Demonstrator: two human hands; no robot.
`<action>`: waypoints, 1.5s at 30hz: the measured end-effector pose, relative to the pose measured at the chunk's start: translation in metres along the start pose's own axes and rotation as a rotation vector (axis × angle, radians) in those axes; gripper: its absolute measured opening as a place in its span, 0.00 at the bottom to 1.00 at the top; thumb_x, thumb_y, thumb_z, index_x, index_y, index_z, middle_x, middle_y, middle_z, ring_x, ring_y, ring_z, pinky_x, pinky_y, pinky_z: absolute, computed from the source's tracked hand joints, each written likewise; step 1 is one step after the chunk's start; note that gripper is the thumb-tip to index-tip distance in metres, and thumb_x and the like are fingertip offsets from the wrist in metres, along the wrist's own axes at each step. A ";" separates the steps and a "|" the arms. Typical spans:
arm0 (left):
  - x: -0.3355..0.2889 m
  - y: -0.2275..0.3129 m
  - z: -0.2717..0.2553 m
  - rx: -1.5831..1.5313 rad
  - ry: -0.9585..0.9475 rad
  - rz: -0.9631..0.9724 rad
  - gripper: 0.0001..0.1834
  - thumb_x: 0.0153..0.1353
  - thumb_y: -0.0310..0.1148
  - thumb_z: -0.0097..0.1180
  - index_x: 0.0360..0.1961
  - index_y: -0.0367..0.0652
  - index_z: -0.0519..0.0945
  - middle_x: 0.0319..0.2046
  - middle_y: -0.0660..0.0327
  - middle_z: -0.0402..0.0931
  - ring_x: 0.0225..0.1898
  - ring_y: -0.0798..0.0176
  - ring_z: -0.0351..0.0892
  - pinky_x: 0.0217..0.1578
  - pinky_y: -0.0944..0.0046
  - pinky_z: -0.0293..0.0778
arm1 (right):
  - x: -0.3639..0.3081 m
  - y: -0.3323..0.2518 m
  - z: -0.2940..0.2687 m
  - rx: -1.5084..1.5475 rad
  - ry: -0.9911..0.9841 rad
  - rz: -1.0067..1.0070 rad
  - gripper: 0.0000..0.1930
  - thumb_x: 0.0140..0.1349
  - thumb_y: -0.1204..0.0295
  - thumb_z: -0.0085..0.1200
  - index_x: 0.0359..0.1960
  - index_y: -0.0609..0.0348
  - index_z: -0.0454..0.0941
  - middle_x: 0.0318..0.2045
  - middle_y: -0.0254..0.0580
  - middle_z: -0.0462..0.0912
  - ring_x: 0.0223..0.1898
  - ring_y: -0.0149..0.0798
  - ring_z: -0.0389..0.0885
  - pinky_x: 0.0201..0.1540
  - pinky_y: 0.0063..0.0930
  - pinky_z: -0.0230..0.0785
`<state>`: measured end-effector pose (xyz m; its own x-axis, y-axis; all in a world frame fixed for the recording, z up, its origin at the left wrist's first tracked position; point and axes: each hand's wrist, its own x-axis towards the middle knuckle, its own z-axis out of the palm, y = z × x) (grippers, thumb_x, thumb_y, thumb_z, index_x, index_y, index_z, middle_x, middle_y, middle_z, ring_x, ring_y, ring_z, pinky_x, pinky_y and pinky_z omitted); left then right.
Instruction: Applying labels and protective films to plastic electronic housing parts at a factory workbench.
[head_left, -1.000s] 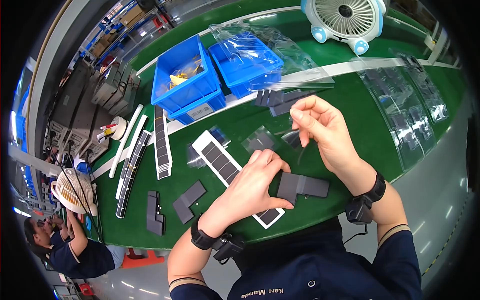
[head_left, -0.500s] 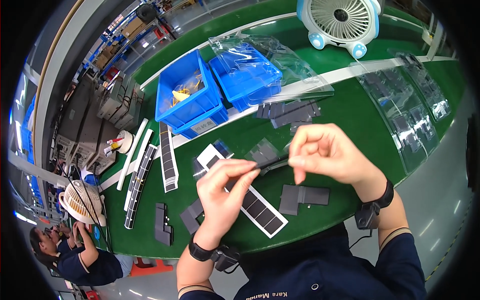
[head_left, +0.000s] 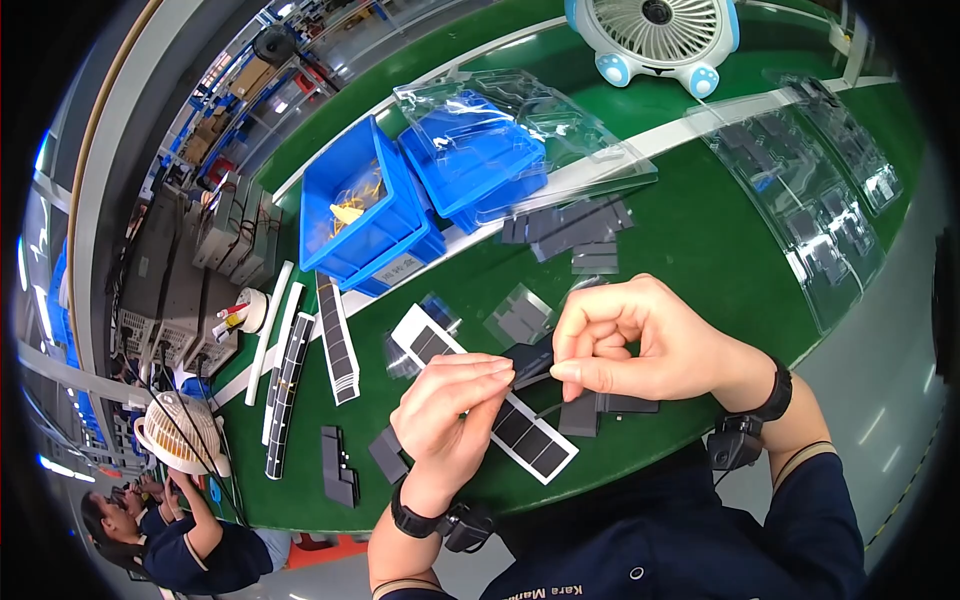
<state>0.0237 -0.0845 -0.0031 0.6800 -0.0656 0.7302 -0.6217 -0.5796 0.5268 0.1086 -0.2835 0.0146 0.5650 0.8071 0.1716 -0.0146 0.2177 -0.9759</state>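
Between my hands is a small dark flat piece [head_left: 533, 358], its outline partly hidden by my fingers. My left hand [head_left: 450, 410] is closed in a pinch on its left end. Thumb and fingers of my right hand [head_left: 645, 340] are closed at the right end; whatever they pinch is too small to make out. Under my hands lies a white sheet with black rectangles [head_left: 545, 452]. Dark angular parts [head_left: 580, 415] rest near my right hand, and another dark part [head_left: 338, 465] lies left of my left hand. Clear film with dark patches [head_left: 522, 315] sits just beyond.
Dark strips [head_left: 565, 230] lie farther back. Blue bins [head_left: 345, 210] hold yellow wires, with clear plastic trays [head_left: 600, 135] beside them. Filled clear trays [head_left: 790, 190] are at right. A white-and-blue fan [head_left: 690, 30] stands behind. Another person [head_left: 200, 540] works at far left.
My right hand has come down and closer to my left hand, to the right end of the dark piece. My left hand keeps its pinch. The whole view has shifted slightly.
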 end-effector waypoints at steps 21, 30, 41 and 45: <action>-0.004 0.006 -0.001 0.040 -0.002 0.015 0.12 0.42 0.14 0.65 0.29 0.38 0.81 0.28 0.57 0.80 0.32 0.57 0.82 0.32 0.66 0.79 | -0.001 -0.002 0.001 -0.051 0.001 -0.004 0.05 0.59 0.76 0.56 0.28 0.62 0.73 0.17 0.28 0.76 0.16 0.12 0.58 0.16 0.13 0.47; -0.007 0.006 0.001 0.066 0.026 0.116 0.14 0.39 0.15 0.66 0.30 0.40 0.81 0.28 0.60 0.78 0.31 0.58 0.81 0.28 0.67 0.78 | 0.000 -0.004 0.000 -0.071 -0.024 -0.008 0.05 0.58 0.78 0.56 0.26 0.63 0.73 0.17 0.27 0.74 0.16 0.12 0.60 0.17 0.13 0.48; -0.013 0.000 0.005 -0.032 0.067 0.159 0.21 0.41 0.12 0.64 0.33 0.41 0.69 0.31 0.58 0.77 0.32 0.55 0.81 0.28 0.64 0.78 | -0.001 -0.004 0.000 -0.076 -0.024 -0.034 0.05 0.57 0.78 0.57 0.26 0.63 0.74 0.18 0.26 0.74 0.17 0.12 0.60 0.17 0.12 0.48; -0.011 0.002 0.003 -0.009 0.033 0.142 0.23 0.42 0.11 0.62 0.32 0.43 0.64 0.31 0.56 0.78 0.32 0.53 0.81 0.29 0.62 0.78 | -0.001 -0.004 -0.005 0.055 -0.062 0.002 0.05 0.57 0.76 0.58 0.27 0.62 0.74 0.18 0.26 0.75 0.15 0.12 0.58 0.17 0.12 0.47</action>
<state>0.0162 -0.0869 -0.0114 0.5720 -0.1201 0.8114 -0.7144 -0.5589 0.4209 0.1126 -0.2879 0.0181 0.5130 0.8395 0.1790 -0.0619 0.2442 -0.9677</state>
